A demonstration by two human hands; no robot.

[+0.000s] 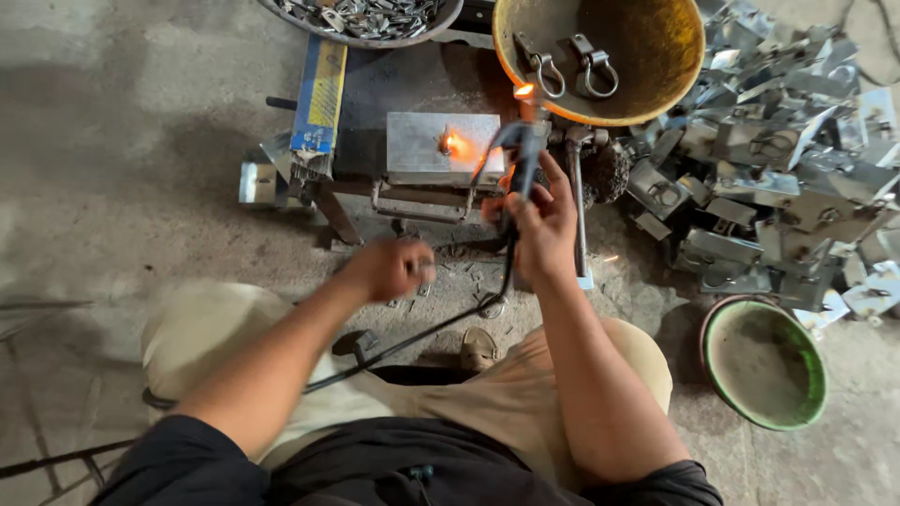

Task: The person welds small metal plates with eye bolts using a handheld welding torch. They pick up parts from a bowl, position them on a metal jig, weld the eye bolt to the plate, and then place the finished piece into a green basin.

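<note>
Steel block point(441, 148) edge meets electrode holder point(521, 150) in right hand point(544, 225).

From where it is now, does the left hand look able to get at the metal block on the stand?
Probably yes: the left hand hovers low before the metal block, with no obstacle between.
</note>
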